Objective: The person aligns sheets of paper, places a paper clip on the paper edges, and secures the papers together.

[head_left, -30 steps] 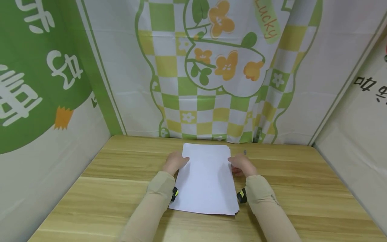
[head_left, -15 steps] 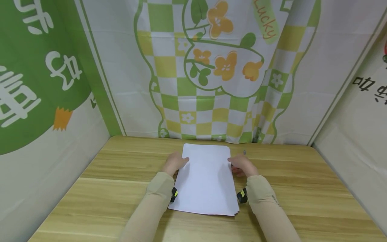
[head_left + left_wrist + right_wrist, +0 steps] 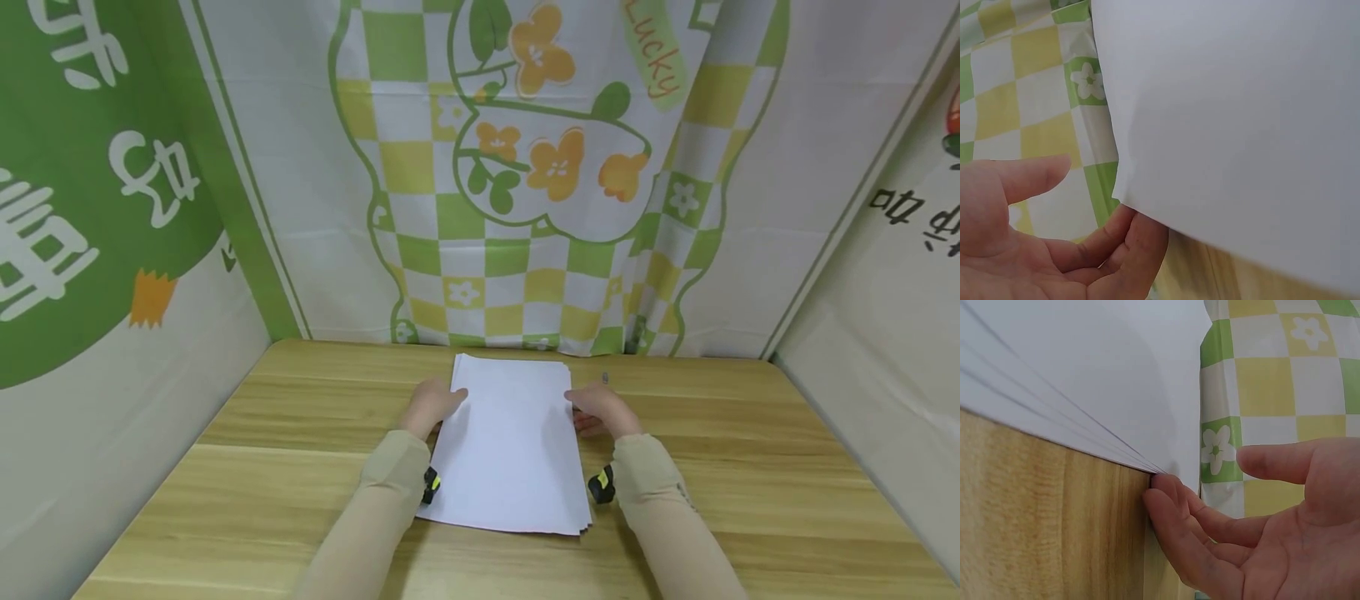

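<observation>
A stack of white paper (image 3: 513, 450) lies on the wooden table, its sheets slightly fanned at the lower right corner and uneven at the top left. My left hand (image 3: 435, 404) is at the stack's left edge; in the left wrist view its fingertips (image 3: 1147, 234) touch the edge from below, while the thumb (image 3: 1038, 175) stands apart from the paper. On the opposite side, my right hand (image 3: 603, 407) touches the right edge. Seen from the right wrist, its fingertips (image 3: 1165, 490) meet the layered sheet edges, and the thumb (image 3: 1275, 462) is off the paper.
The wooden table (image 3: 750, 467) extends on both sides of the stack. A small grey object (image 3: 605, 377) lies behind my right hand. A checkered green and yellow curtain (image 3: 525, 275) hangs along the table's back edge, with printed cloth at both sides.
Sheet edges now show slightly apart at the stack's top left corner. Both hands stay at the paper's sides almost unmoved, and the head view has shifted a little.
</observation>
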`<state>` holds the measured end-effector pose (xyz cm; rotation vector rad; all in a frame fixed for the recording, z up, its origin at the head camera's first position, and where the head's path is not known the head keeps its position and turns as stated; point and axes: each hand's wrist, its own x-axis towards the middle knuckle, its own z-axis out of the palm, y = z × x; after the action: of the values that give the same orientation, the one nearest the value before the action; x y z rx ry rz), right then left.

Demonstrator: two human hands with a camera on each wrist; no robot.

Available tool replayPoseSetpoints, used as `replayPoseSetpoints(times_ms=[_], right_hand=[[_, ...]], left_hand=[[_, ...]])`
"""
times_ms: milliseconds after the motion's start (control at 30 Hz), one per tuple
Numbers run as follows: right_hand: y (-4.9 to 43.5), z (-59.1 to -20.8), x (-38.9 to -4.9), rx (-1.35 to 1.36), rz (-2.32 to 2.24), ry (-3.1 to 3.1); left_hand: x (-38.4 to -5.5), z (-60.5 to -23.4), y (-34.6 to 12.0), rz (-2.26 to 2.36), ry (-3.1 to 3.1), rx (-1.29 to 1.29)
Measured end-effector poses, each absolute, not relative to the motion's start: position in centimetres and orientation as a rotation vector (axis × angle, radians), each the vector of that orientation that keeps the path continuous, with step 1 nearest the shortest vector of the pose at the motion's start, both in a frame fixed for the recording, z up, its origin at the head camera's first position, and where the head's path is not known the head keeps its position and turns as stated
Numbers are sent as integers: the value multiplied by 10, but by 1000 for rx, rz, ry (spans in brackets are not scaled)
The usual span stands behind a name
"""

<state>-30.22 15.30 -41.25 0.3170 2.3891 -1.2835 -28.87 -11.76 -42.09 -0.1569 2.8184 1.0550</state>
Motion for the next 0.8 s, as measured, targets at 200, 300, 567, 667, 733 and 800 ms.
replayPoseSetpoints(times_ms=[200,300,567,667,733,800], right_hand=[[153,-414,-304,323,-1291,2379],[153,-414,-304,331,-1313,2368],[152,-415,-304,356,-1380,2317],[152,-415,-304,355,-1382,2315],[153,-415,-303,353,-1383,2315],[153,-414,-303,350,-1380,2316]], left_hand=[[-287,-418,-116,1065,2805,-161],[-286,-418,-116,1079,2803,-167],[-288,-421,-116,1095,2813,-160],[-288,-421,-117,1107,2805,-161],[-289,-422,-117,1123,2794,-171],[-289,-422,-118,1135,2782,-181]])
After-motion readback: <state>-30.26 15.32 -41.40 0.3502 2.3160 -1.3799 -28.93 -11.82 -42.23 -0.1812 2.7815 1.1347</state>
